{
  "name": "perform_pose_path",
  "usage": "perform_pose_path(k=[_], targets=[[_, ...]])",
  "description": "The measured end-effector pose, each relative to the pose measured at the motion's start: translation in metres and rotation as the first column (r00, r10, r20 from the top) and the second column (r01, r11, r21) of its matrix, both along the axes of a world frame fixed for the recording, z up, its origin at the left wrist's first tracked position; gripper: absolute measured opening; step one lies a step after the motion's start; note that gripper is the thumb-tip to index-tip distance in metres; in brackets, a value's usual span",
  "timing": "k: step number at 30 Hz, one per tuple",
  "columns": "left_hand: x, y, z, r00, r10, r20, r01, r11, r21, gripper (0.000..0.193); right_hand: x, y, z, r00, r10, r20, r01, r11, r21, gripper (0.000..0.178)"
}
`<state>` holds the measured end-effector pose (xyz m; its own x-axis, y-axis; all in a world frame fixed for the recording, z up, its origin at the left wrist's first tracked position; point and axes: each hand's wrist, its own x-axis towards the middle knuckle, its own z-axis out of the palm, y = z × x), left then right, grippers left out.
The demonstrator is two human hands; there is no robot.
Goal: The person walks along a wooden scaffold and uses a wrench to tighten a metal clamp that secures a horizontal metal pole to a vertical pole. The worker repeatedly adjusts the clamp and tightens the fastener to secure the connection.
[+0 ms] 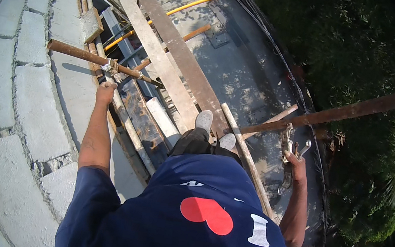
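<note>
My left hand (105,92) is closed round a pale, cement-spattered scaffold pole (128,123) beside the block wall. Just beyond it, a metal coupler (112,68) sits where a rusty pipe (77,51) crosses that pole. My right hand (296,167), out to the right, has its fingers wrapped on a metal scaffold clamp (287,145) with curved jaws and a bolt arm. The clamp's upper end overlaps a long brown steel tube (349,113); whether it is fastened there I cannot tell. My palm hides part of the clamp.
I stand on narrow planks (178,50) above a grey paved ground (251,75) far below. To the left rises a grey block wall (32,92). A thin pole (248,160) slants beside my feet. Cables (290,60) and trees (370,42) lie to the right.
</note>
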<state>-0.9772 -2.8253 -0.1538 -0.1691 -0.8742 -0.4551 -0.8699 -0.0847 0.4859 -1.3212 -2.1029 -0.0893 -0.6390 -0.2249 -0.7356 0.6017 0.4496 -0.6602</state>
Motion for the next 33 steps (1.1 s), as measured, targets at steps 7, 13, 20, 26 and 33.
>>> perform_pose_path(k=[7, 13, 20, 26, 33], targets=[[0.010, -0.020, 0.042, 0.961, -0.197, 0.194, 0.253, 0.910, -0.329, 0.053, 0.046, 0.071, -0.079, 0.962, -0.255, 0.101, 0.254, 0.967, 0.023, 0.034], [0.002, -0.032, 0.063, 0.997, -0.049, 0.052, 0.064, 0.942, -0.330, 0.048, 0.100, 0.107, -0.129, 0.922, -0.323, 0.213, 0.307, 0.946, 0.104, 0.040], [-0.072, -0.039, -0.035, 0.944, -0.329, 0.012, 0.329, 0.944, 0.027, 0.028, 0.170, 0.064, -0.137, 0.870, -0.428, 0.246, 0.416, 0.904, 0.101, 0.047], [-0.168, -0.080, -0.105, 0.865, -0.490, -0.113, 0.491, 0.774, 0.401, 0.014, 0.227, -0.024, -0.095, 0.692, -0.664, 0.284, 0.650, 0.744, 0.156, 0.036], [-0.314, -0.086, -0.149, 0.474, -0.880, -0.005, 0.779, 0.417, 0.468, 0.027, 0.318, -0.162, -0.056, 0.404, -0.892, 0.203, 0.888, 0.436, 0.149, 0.042]])
